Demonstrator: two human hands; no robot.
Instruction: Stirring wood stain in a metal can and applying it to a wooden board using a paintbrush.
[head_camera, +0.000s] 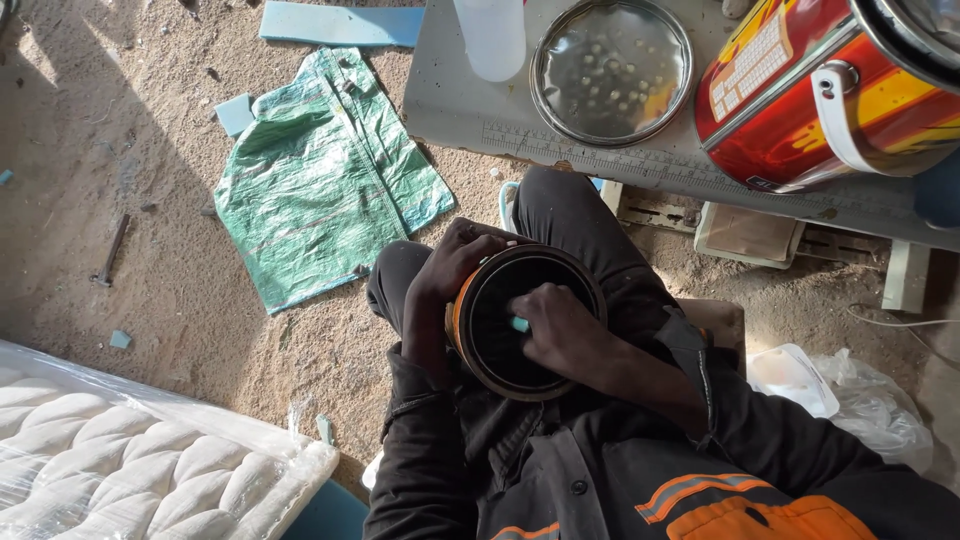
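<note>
Round tin (500, 350) (orange wall, black inside).

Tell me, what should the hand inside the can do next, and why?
Probably sweep the blue piece round the inner wall. The right hand presses it inside the dark can, which lies tilted on the lap, and the left hand grips the rim, steadying it.

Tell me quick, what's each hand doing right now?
Left hand: closed around the round can, gripping its rim.
Right hand: inside the can, pinching a small blue piece.
</note>
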